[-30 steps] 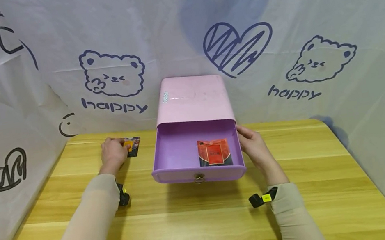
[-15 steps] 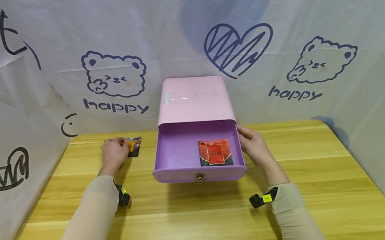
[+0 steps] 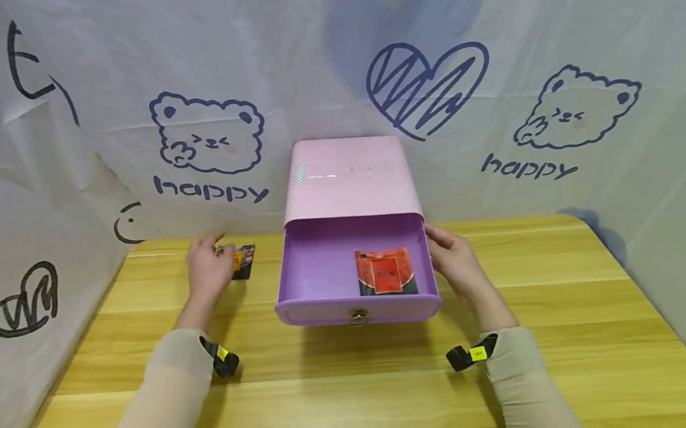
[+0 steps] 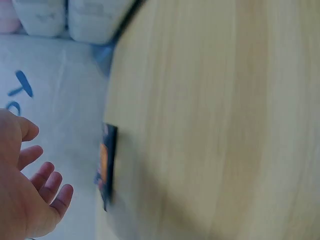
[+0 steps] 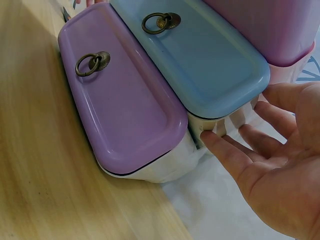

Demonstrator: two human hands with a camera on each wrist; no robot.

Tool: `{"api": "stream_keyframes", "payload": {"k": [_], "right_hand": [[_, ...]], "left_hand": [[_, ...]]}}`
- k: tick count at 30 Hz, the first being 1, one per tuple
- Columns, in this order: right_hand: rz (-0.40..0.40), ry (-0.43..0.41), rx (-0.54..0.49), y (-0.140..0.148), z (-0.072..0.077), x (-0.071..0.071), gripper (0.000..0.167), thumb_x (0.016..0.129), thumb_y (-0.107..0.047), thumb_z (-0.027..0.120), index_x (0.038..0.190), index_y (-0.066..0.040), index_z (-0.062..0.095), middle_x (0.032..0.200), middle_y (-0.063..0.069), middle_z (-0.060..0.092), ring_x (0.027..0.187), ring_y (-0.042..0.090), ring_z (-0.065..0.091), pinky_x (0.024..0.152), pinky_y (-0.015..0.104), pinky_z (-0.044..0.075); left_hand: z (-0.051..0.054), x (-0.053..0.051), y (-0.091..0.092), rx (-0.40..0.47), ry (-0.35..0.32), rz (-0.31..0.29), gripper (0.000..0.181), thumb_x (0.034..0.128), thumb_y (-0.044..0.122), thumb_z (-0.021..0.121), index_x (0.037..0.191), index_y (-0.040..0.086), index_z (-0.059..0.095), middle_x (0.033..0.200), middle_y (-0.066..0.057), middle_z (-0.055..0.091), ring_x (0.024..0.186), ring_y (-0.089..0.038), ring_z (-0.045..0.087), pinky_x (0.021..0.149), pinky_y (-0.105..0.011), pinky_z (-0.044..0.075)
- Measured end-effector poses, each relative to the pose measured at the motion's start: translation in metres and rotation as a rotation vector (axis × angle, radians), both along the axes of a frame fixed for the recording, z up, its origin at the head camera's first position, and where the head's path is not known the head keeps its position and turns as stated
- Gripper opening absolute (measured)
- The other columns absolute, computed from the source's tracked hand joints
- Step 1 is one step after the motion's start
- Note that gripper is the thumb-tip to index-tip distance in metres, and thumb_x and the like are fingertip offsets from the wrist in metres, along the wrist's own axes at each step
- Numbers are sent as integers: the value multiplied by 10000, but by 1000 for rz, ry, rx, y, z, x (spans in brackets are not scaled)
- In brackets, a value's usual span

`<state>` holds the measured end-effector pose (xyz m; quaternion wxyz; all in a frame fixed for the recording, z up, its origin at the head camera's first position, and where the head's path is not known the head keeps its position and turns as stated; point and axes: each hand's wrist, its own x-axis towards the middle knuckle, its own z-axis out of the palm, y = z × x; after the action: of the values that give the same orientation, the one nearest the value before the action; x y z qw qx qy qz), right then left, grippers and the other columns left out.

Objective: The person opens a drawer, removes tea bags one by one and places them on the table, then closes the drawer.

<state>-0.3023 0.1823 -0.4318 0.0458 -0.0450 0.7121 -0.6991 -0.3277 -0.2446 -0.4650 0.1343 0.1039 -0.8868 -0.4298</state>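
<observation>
My left hand (image 3: 210,267) hovers over a small dark packet (image 3: 246,262) with an orange label, on the table left of the drawer cabinet (image 3: 347,176). In the left wrist view, that packet (image 4: 106,162) lies apart from the hand (image 4: 25,195), whose fingers are loosely bent and hold nothing. The cabinet's purple top drawer (image 3: 317,266) is pulled out, and a red and black packet (image 3: 386,272) lies inside, toward its right front. My right hand (image 3: 456,256) rests its fingertips on the cabinet's right side, beside the blue drawer (image 5: 200,60) in the right wrist view.
A lower purple drawer (image 5: 125,105) with a ring pull is closed beneath the blue one. The cabinet stands near the back of the wooden table (image 3: 345,406), against a white cloth (image 3: 307,64) with drawn bears and hearts. Another cloth panel hangs on the left.
My left fingers have come up off the dark packet and loosened, and the left wrist has turned slightly. The packet stays where it was. My right hand keeps its place at the cabinet.
</observation>
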Motion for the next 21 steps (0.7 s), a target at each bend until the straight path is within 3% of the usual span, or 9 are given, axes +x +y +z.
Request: {"api": "stream_keyframes", "payload": {"k": [13, 21], "right_hand": [[5, 1, -1, 1, 0, 0, 493, 1085, -155, 527, 1540, 20, 450, 1565, 213, 471, 1092, 44, 640, 967, 226, 545], [-5, 8, 11, 0, -1, 0, 506, 1077, -181, 547, 1539, 6, 462, 1549, 218, 488, 1089, 47, 638, 942, 212, 542]], "left_hand": [[24, 28, 31, 178, 216, -47, 434, 1030, 166, 597, 1445, 42, 589, 1497, -199, 470, 1325, -392, 518, 1087, -520, 478], [41, 49, 48, 256, 361, -120, 313, 1032, 118, 608, 1325, 40, 681, 1346, -121, 615, 1152, -192, 600, 953, -288, 508]]}}
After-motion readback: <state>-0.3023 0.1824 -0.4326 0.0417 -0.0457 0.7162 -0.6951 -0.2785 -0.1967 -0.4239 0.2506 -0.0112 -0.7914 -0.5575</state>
